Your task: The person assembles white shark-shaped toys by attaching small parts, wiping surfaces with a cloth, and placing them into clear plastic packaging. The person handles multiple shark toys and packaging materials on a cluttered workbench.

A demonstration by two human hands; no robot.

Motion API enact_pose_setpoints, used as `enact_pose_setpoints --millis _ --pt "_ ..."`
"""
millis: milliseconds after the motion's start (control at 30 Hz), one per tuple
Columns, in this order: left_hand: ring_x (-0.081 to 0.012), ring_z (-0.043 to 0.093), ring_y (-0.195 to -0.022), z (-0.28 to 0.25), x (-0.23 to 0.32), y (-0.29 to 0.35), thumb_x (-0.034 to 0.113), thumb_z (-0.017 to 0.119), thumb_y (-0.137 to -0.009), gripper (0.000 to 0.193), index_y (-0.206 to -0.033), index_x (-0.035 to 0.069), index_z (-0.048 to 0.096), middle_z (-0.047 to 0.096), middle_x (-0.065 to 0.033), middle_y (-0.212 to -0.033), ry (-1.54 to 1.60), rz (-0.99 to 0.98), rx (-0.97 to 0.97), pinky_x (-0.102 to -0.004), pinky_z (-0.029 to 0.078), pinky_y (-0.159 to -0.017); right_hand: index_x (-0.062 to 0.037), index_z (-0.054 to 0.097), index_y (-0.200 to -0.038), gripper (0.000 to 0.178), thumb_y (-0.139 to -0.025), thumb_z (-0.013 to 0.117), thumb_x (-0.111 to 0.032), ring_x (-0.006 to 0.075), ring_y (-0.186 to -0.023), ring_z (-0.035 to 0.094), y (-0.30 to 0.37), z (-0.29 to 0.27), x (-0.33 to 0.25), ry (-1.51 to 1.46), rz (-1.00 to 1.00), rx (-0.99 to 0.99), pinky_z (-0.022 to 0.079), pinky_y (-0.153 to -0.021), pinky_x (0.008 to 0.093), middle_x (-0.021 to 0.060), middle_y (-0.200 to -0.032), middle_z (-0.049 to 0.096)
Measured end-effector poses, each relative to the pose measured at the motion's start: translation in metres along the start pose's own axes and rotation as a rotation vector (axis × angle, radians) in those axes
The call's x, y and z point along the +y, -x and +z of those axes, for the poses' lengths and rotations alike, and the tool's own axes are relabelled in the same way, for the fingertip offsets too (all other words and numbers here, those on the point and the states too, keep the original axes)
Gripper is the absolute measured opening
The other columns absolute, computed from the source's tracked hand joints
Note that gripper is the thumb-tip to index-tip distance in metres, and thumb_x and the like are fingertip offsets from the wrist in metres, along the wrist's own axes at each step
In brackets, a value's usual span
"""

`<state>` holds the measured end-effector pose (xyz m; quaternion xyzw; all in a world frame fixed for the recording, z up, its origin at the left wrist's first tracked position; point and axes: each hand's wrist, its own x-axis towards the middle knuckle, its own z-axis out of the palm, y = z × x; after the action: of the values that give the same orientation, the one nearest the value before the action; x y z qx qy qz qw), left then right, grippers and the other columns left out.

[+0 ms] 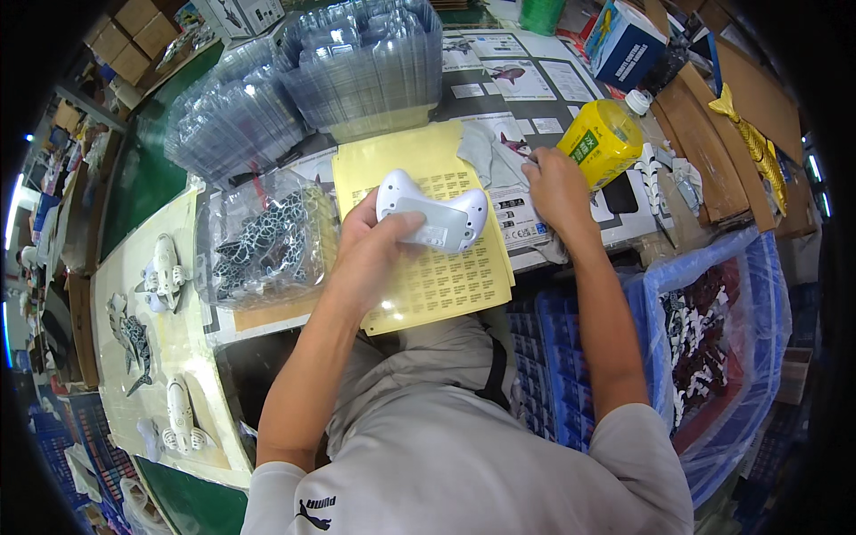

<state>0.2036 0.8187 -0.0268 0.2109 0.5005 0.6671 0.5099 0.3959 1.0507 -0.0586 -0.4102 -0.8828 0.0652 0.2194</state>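
Note:
My left hand (370,241) grips a white remote controller (432,214) with its grey-panelled underside facing up, the thumb pressed on the panel. Beneath it lie yellow sheets of small printed labels (428,290). Over to the right, my right hand (560,192) has its fingers curled on the edge of a grey cloth (486,153). Just beyond that hand, a yellow bottle (606,138) with a white cap leans to the right. A clear plastic bag (267,245) of dark, white-patterned toy parts lies left of the label sheets.
Stacked clear plastic trays (366,76) stand at the back left. Toy bodies (180,419) rest on the left board. A blue crate (655,285), lined with plastic, holds dark and white parts at the right. Cardboard (704,152) and a gold toy tail (753,147) are behind it.

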Motion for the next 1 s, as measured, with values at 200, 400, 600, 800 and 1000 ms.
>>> enact_pose_setpoints --millis 200,400,600,800,1000 --pt "-0.0132 0.065 -0.086 0.006 -0.011 -0.012 0.012 0.074 -0.094 0.039 -0.129 0.0 0.062 0.071 -0.0069 -0.106 -0.032 0.08 0.004 -0.0279 0.052 -0.07 0.0005 0.076 -0.113 0.028 -0.097 0.076 -0.022 0.03 -0.088 0.072 0.03 -0.036 -0.026 -0.442 -0.107 0.252 0.055 -0.081 0.0368 0.0164 -0.098 0.073" --pt "-0.0119 0.067 -0.094 0.021 -0.018 -0.026 0.021 0.077 -0.094 0.045 -0.132 0.002 0.063 0.073 -0.0056 -0.111 -0.128 0.096 -0.038 -0.0289 0.053 -0.079 0.0005 0.076 -0.114 0.029 -0.099 0.075 -0.024 0.0204 -0.089 0.063 0.043 -0.034 -0.053 -0.66 -0.215 -0.01 0.051 -0.077 0.0311 0.0093 -0.102 0.066" --pt "-0.0122 0.068 -0.094 0.021 -0.017 -0.028 0.021 0.078 -0.094 0.046 -0.133 0.001 0.063 0.073 -0.0057 -0.111 -0.137 0.121 -0.09 -0.0289 0.054 -0.077 0.0015 0.074 -0.112 0.034 -0.104 0.071 -0.031 0.0149 -0.084 0.061 0.033 -0.011 -0.043 -0.789 -0.171 0.043 0.049 -0.076 0.0297 0.0078 -0.094 0.067" --pt "-0.0139 0.069 -0.094 0.02 -0.023 -0.028 0.019 0.076 -0.096 0.04 -0.13 0.002 0.063 0.073 -0.0061 -0.11 -0.125 0.119 -0.094 -0.0297 0.055 -0.072 0.0005 0.077 -0.105 0.028 -0.103 0.069 -0.026 0.037 -0.074 0.066 0.011 -0.011 -0.021 -0.636 0.02 0.14 0.052 -0.07 0.0431 0.0186 -0.083 0.071" --pt "-0.017 0.071 -0.097 0.008 -0.022 -0.026 0.019 0.074 -0.098 0.039 -0.131 0.0 0.064 0.074 -0.0089 -0.113 -0.047 0.051 0.0 -0.0327 0.058 -0.08 -0.0078 0.074 -0.127 0.033 -0.1 0.07 -0.026 0.0429 -0.095 0.071 0.006 -0.027 -0.007 0.118 0.047 0.13 0.057 -0.081 0.0512 0.0188 -0.112 0.067"
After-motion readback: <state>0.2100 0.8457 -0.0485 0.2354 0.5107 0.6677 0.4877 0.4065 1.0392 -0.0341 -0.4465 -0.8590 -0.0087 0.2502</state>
